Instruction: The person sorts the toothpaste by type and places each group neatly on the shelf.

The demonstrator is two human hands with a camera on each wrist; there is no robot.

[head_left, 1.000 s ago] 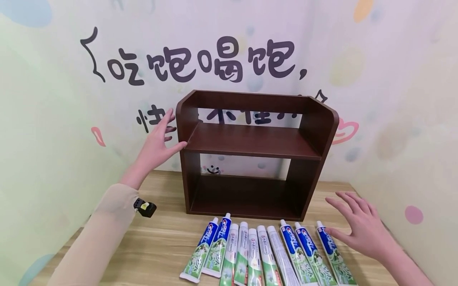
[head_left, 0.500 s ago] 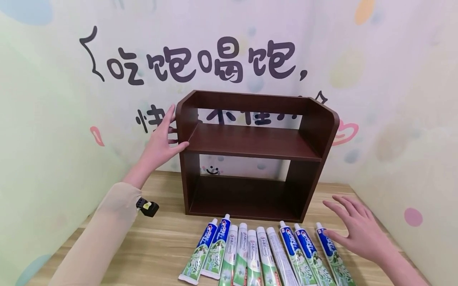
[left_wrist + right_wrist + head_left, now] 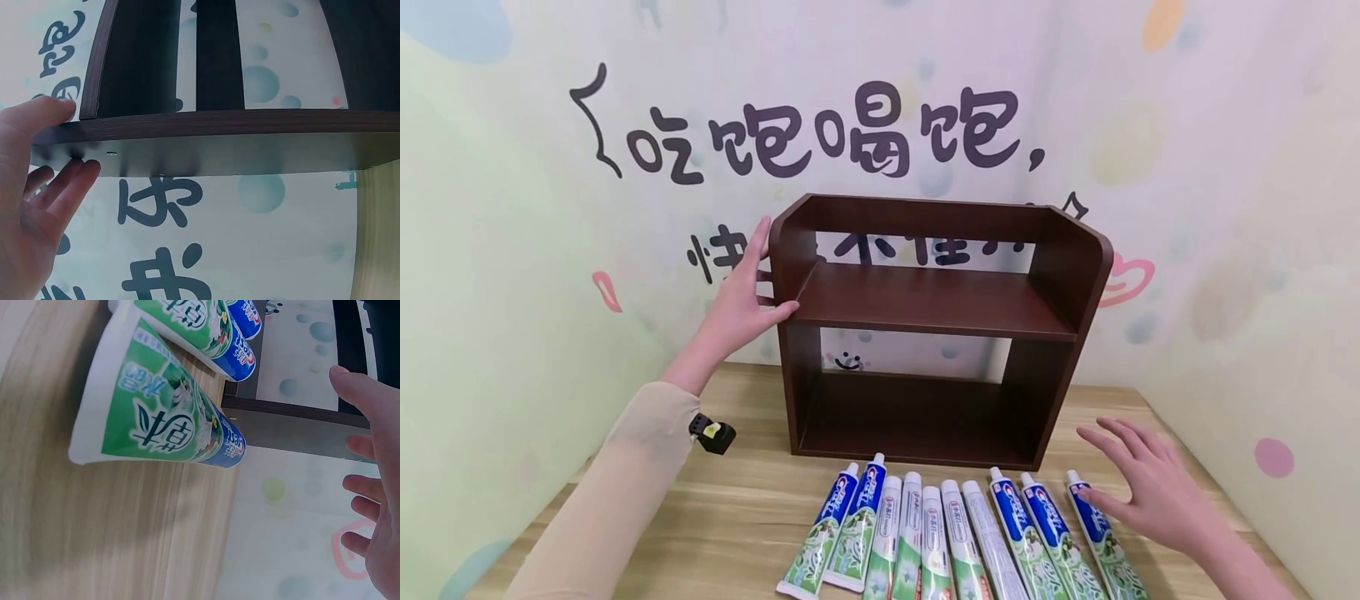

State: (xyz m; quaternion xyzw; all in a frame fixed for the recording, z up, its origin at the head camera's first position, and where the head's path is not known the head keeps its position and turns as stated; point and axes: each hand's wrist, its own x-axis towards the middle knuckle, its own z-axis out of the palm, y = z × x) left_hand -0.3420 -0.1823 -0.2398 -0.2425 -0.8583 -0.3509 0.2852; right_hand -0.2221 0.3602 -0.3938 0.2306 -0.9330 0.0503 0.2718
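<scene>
A dark brown two-tier desk shelf (image 3: 925, 300) stands upright on the wooden table. My left hand (image 3: 737, 296) holds its left side panel, thumb at the front edge and fingertips against the outer face, as the left wrist view shows on the panel (image 3: 206, 128). To the right of the shelf, my right hand (image 3: 1157, 492) hovers with fingers spread, holding nothing. Nearest to it is the rightmost blue-and-green toothpaste tube (image 3: 1105, 537), whose cap end the thumb overlaps in the head view. That same tube (image 3: 169, 419) looms large in the right wrist view.
Several toothpaste tubes lie in a row before the shelf: white-and-green ones (image 3: 931, 542) in the middle, blue-and-green ones (image 3: 827, 525) at both ends. Behind rises a wall (image 3: 880, 50) with large dark lettering. Side walls close in left and right of the table (image 3: 700, 517).
My left hand has moved slightly right, from beside the shelf's left panel onto it. The right hand has shifted slightly down. Shelf and tubes keep their places.
</scene>
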